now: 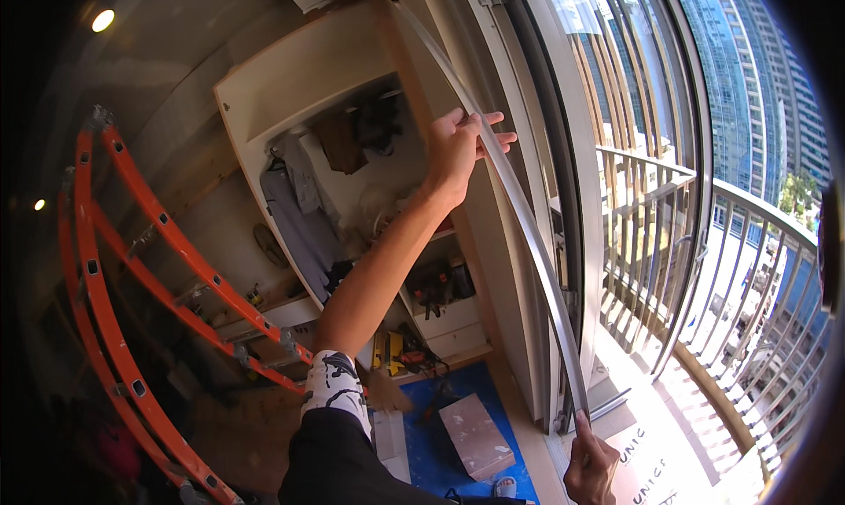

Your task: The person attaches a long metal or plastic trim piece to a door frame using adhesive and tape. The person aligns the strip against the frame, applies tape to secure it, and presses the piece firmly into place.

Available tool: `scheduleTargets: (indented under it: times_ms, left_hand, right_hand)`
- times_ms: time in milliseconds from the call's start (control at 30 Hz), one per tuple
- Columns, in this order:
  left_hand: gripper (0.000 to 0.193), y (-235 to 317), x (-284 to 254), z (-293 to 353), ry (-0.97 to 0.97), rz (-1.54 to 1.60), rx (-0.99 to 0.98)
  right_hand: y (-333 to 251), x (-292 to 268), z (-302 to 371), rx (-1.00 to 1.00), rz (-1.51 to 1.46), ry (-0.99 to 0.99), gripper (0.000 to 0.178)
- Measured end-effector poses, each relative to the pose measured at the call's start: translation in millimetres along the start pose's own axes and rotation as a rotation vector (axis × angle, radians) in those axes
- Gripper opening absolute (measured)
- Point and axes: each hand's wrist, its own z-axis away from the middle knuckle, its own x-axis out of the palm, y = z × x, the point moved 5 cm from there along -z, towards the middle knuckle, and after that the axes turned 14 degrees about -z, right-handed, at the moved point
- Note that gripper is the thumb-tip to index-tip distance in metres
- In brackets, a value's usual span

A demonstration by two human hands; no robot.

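A long, narrow silvery metal strip [533, 232] slants across the middle of the view, from the top of the wall beside the door frame down to the lower right. My left hand [458, 153] pinches it in its upper part between thumb and fingers, with two fingertips showing past its far side. At the strip's lower end my right hand [591, 463] is closed around it. Right behind the strip stands the grey sliding door frame [563, 144]. Whether the strip touches the wall or frame I cannot tell.
An orange stepladder [99, 276] stands at left. Behind my left arm is an open wardrobe [264, 109] with hanging clothes [304, 210]. A box [477, 434] rests on a blue sheet [440, 390] below. The balcony railing [766, 219] lies to the right, beyond the glass door.
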Motion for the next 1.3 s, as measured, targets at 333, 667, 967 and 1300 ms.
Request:
scheduleTargets:
  times_ms: [333,667,967,1300]
  left_hand:
    - [0.029,-60,-59,-106,0.105,-0.031,-0.07]
    - [0.032,-73,-71,-98,0.101,-0.05,-0.079]
    - [0.048,-93,-72,-85,0.175,-0.037,-0.094]
    - [0.037,-115,-72,-93,0.148,-0.053,-0.116]
  right_hand:
    - [10,64,-128,0.009,-0.11,-0.063,0.051]
    - [22,89,-136,-0.001,-0.21,-0.092,0.051]
    - [44,106,-142,-0.046,-0.229,-0.062,0.045]
    - [76,111,-148,0.026,-0.275,-0.096,0.047]
